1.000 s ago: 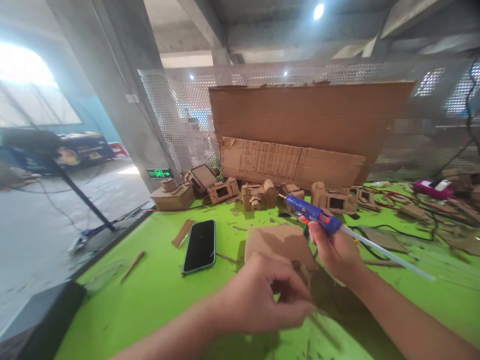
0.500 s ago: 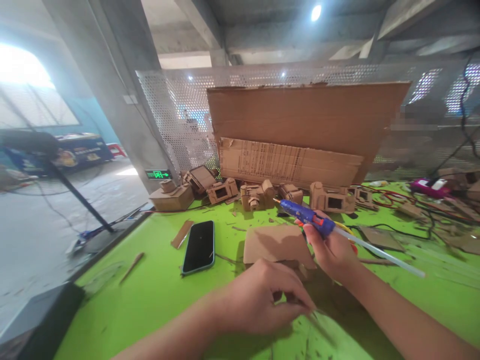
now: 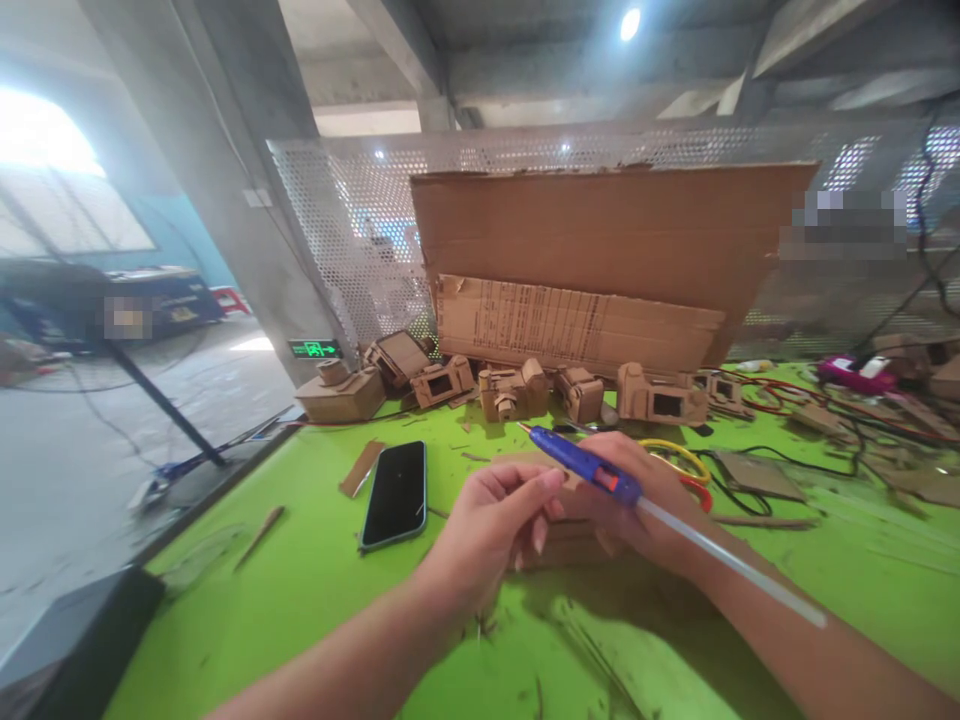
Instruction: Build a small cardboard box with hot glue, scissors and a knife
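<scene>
My right hand [image 3: 637, 500] grips a blue hot glue gun [image 3: 581, 463]. Its nozzle points up and to the left, and a long clear glue stick [image 3: 731, 562] trails out behind over my wrist. My left hand [image 3: 491, 525] is raised just left of the gun with thumb and curled fingers closed on the left edge of a flat cardboard piece [image 3: 566, 543]. Both hands cover most of that piece. It sits low over the green tabletop [image 3: 315, 590].
A black phone [image 3: 393, 493] lies face up to the left. Several small cardboard camera models [image 3: 517, 390] line the back, in front of big cardboard sheets [image 3: 600, 250]. Cables, yellow and red loops [image 3: 679, 460] and cardboard scraps lie at the right. The table's left edge [image 3: 217, 490] drops to the floor.
My left hand rose from the tabletop up to the cardboard piece. My right hand swung the glue gun left and down toward it, so both hands now meet over the piece.
</scene>
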A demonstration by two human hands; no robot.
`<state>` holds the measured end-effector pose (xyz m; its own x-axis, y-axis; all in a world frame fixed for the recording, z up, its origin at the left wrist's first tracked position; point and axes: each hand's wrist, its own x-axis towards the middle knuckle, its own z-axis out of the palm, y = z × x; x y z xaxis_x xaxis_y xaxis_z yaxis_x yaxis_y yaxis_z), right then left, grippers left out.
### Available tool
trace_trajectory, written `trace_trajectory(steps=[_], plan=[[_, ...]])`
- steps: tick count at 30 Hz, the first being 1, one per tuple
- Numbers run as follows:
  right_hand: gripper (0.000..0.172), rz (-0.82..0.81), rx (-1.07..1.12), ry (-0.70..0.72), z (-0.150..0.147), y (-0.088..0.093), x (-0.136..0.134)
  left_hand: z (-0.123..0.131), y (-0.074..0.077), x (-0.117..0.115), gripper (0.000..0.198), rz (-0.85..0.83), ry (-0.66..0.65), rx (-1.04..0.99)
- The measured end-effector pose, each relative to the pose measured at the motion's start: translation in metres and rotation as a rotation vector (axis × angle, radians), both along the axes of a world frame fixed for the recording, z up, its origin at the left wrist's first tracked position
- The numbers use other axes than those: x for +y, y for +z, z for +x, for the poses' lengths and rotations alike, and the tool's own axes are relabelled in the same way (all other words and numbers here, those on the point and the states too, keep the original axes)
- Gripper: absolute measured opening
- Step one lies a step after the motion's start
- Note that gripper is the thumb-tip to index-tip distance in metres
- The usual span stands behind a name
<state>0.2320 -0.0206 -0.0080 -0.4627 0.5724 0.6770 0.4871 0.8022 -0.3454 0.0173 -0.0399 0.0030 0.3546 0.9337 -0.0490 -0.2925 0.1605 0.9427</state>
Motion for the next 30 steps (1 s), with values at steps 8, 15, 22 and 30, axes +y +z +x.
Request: trace_trajectory(steps=[8,15,22,30], plan=[[0.037,0.077,-0.135,-0.041,0.004,-0.01,0.007,0.002,0.005,-0.002,0.038,-0.176,-0.002,-0.144],[0.031,-0.04,-0.017,-0.006,-0.002,-0.002,-0.003,0.005,-0.001,-0.002,0.033,-0.13,0.031,-0.02],[0.028,-0.277,0.363,-0.236,0.001,-0.009,-0.003,0.002,0.002,-0.012,0.031,-0.015,-0.336,0.121],[0.039,-0.441,0.592,-0.115,0.001,-0.013,0.003,0.003,0.002,-0.021,0.021,-0.011,-0.55,0.325]])
